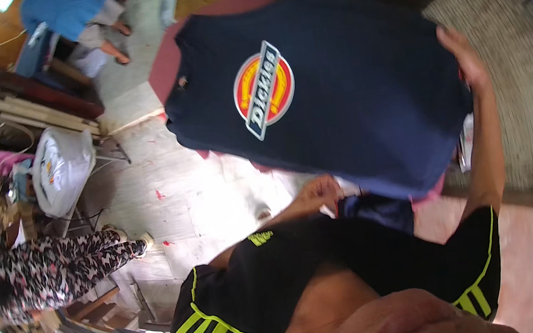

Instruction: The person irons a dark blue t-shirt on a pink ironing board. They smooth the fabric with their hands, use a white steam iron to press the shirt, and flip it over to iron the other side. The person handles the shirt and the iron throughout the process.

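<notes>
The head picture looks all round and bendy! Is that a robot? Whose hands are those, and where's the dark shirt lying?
No robot here! A wide camera worn on the head looks down, and its lens bends straight edges. The bare right hand and left hand belong to the wearer. The dark blue shirt, with a colourful round print, lies spread over a reddish surface. The right hand touches its edge; the left is near its lower side. I can't tell how firm either grip is.

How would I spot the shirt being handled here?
Find the dull red surface, top centre. Across it lies a navy shirt, the person's right hand at its hem. A round red and yellow emblem sets it apart from the striped black top.
</notes>
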A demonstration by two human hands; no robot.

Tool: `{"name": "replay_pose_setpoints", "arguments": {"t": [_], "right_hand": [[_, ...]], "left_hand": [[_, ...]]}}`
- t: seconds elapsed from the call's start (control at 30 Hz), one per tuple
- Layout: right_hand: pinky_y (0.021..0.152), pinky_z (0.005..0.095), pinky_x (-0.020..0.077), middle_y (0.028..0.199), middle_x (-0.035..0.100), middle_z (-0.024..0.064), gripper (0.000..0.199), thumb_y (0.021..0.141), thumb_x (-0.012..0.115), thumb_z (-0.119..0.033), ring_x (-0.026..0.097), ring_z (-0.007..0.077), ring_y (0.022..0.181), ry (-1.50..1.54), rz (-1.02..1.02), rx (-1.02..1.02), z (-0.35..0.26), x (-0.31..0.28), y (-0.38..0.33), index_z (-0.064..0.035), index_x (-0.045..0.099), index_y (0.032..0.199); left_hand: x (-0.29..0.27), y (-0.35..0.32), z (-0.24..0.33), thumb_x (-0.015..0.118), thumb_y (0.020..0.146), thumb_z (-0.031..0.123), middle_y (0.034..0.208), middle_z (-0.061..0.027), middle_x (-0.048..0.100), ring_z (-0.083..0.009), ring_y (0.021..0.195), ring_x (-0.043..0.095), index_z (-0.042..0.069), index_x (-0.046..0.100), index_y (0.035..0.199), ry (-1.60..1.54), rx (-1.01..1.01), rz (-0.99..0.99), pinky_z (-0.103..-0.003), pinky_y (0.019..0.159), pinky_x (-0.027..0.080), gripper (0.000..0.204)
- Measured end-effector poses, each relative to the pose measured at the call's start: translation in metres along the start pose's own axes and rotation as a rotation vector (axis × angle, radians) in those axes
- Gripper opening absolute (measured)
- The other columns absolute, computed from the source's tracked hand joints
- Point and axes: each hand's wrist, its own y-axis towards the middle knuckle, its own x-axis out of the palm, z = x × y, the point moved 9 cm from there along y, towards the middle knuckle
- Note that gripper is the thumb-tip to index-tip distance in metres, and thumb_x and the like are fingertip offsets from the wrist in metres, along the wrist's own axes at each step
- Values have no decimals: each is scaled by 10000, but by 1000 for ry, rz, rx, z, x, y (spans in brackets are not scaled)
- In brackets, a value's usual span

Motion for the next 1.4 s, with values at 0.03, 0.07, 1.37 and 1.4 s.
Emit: {"name": "replay_pose_setpoints", "arguments": {"t": [0.03, 0.07, 1.37, 1.4], "right_hand": [[1175, 355, 286, 1458, 478, 211, 783, 953, 642, -476, 410, 287, 1390, 33, 86, -57, -32, -2, -12, 90, 428, 1450], [1212, 355, 239, 1540, 416, 231, 834, 962, 623, -496, 347, 303, 1463, 102, 141, -115, -64, 6, -23, 103, 373, 1487], [966, 380, 468, 1256, 592, 186, 403, 1011, 557, -195, 583, 268, 1116, 357, 56, -344, -172, 96, -24, 53, 509, 1326], [973, 382, 468, 1262, 592, 188, 405, 1011, 556, -191, 583, 270, 1122, 367, 76, -363, -164, 85, -21, 55, 508, 1330]], "left_hand": [[-10, -1, 9, 709, 962, 284, 885, 0, 630, -109, 856, 602, 52, 612, 1064, 139, 122, 58, -248, 766, 462, 271], [-13, -9, 31, 744, 932, 246, 1010, -28, 632, -139, 922, 605, 50, 586, 1127, 310, 176, 113, -281, 821, 474, 318], [35, 99, 630, 670, 943, 166, 982, -84, 708, -190, 839, 687, 36, 646, 1124, 531, 767, 251, -335, 750, 575, 223], [34, 137, 640, 669, 944, 157, 999, -88, 706, -185, 849, 685, 29, 643, 1139, 530, 709, 168, -331, 759, 578, 235]]}}
